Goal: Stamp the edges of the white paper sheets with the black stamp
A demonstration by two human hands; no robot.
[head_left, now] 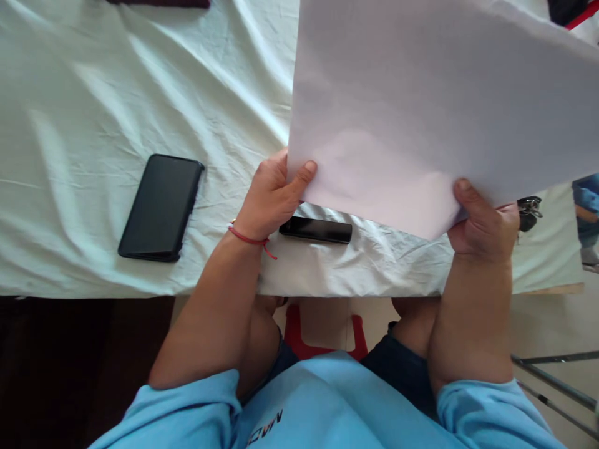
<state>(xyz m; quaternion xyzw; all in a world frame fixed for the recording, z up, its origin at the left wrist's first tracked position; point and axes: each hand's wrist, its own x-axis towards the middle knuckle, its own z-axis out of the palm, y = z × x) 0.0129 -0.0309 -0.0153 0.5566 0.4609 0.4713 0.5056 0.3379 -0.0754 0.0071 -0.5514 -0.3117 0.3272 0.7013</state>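
Observation:
A large white sheet of paper (402, 106) is held up above the table between my two hands. My left hand (279, 190) grips its lower left corner, thumb on the near face and fingers hidden behind. Near the lower right edge, my right hand (486, 221) pinches the sheet the same way, and the paper bends there. A slim black case-like object (318, 230) lies on the cloth just beside my left hand. Close to my right hand, a bunch of keys (530, 209) shows partly from behind it.
A pale green cloth (70, 125) with wrinkles covers the table, whose front edge runs before my lap. A black smartphone (161, 206) lies at the left. Under me is a red stool (294, 333). Metal bars (556, 377) stand at the lower right.

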